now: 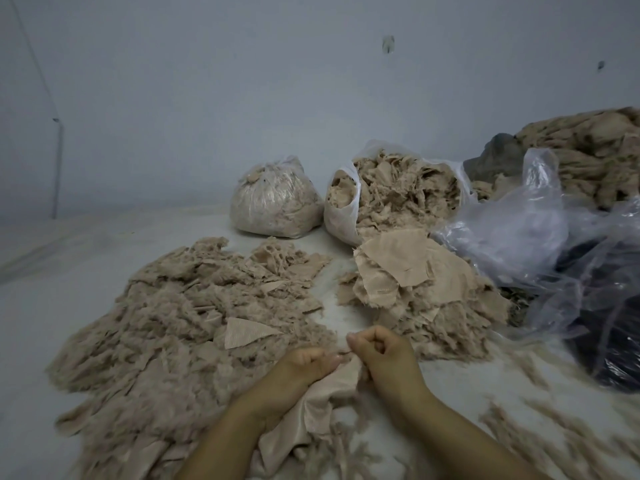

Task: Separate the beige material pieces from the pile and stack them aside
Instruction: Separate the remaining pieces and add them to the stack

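The floor (52, 299) is a pale, whitish sheet-like surface, dusted with loose beige fibre. Behind it stands a plain light-grey wall (242, 98) bearing a few small dark marks and a thin line running down its left part.

Beyond the hands and to their left spreads a broad, low pile (166, 327) of frayed beige scraps, fluffy at the edges, with some flat triangular offcuts lying on top. Beyond the hands and slightly to their right sits a smaller, taller stack (415, 292) of flatter beige pieces, its top sheets smooth and ribbed, its margins ragged. The two heaps are apart, with bare floor between them.

Farther away, past both heaps, a tied plastic bag (277, 202) stands full of the same material, and just beside it an open bag (391, 195) overflows with scraps. To the right of the hands lies crumpled clear plastic (519, 237) over something dark, with a further beige mound (588, 157) behind it. Loose strands (554, 420) trail across the floor at near right.

The left hand (304, 367) and right hand (381, 355) are both closed, fingers curled, each pinching the upper edge of one beige cloth piece (311, 407). The piece hangs down between the forearms, smooth with a faint sheen, fringed at its lower edge.
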